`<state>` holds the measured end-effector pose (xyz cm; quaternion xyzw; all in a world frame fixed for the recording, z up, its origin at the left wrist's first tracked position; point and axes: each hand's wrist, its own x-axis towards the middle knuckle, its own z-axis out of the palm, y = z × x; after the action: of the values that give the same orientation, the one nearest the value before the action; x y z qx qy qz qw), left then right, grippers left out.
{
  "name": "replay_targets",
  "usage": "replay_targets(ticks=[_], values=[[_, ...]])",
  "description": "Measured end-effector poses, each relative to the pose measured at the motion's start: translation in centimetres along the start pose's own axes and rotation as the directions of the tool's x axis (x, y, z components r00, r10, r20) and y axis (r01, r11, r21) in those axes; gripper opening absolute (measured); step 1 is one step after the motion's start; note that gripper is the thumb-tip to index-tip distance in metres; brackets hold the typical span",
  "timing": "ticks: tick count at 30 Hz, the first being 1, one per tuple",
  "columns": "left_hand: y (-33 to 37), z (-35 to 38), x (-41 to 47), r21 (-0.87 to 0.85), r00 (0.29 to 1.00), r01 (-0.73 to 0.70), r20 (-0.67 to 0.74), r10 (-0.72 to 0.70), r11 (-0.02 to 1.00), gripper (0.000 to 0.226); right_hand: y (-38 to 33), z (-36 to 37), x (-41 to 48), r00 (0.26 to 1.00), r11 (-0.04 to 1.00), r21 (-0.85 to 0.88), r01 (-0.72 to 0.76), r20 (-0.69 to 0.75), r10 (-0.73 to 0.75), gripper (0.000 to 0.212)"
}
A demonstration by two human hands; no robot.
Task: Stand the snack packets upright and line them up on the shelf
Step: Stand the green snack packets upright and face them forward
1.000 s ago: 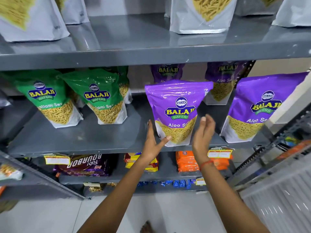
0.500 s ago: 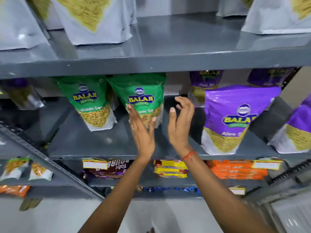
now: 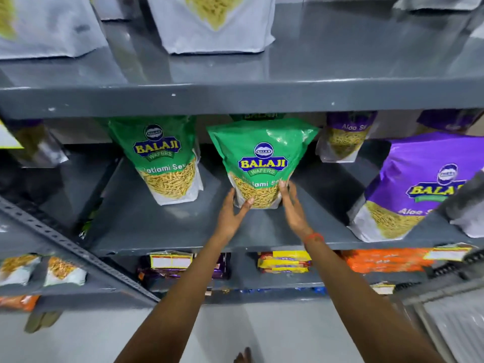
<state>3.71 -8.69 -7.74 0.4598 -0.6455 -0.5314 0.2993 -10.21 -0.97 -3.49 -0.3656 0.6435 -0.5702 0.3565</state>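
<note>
Green Balaji packet (image 3: 263, 161) stands upright on the middle grey shelf (image 3: 167, 231), and I see my left hand (image 3: 231, 214) and right hand (image 3: 292, 205) cupping its lower corners, fingers spread, palms apart. Another green packet (image 3: 162, 158) stands left, purple packet (image 3: 416, 184) right.

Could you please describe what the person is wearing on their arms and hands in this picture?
Both forearms are bare, with no sleeves in view and no gloves. The right hand has a thin orange-red thread band tied round its wrist. The left hand has nothing on its wrist, and no watch shows on either arm. Whether any finger carries a ring cannot be told here.
</note>
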Motion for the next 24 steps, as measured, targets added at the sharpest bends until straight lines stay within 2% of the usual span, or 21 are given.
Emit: replay_targets(ticks=[2,5,7,17,22,24], values=[[-0.4,0.6,-1.9,-0.009,1.0,-0.028,-0.006,0.028,1.0,0.064,0.9,-0.6,-1.5,1.0,1.0,0.008,0.024,0.006,-0.024,0.035],[-0.9,1.4,-4.6,-0.04,0.998,-0.065,-0.019,0.065,0.997,0.057,1.8,-1.7,-3.5,1.0,0.999,0.02,0.028,0.005,-0.028,0.049],[-1.0,1.8,-6.3,-0.056,0.997,-0.064,-0.036,0.062,0.996,0.055,2.2,-2.3,-4.8,1.0,1.0,0.008,0.018,0.026,-0.018,0.052],[0.2,2.6,-10.2,-0.028,0.994,-0.044,-0.097,0.041,0.999,0.057,2.0,-3.5,-7.6,0.996,0.999,0.037,0.011,0.089,-0.014,0.053],[0.9,2.8,-10.8,-0.006,0.993,-0.047,-0.105,0.046,0.999,0.056,1.7,-3.5,-8.0,0.996,0.999,0.039,-0.021,0.082,0.018,0.033],[1.2,2.6,-11.0,-0.005,0.995,-0.039,-0.094,0.038,0.999,0.061,1.8,-3.5,-8.1,0.999,0.998,0.059,0.003,0.034,-0.005,0.044]])
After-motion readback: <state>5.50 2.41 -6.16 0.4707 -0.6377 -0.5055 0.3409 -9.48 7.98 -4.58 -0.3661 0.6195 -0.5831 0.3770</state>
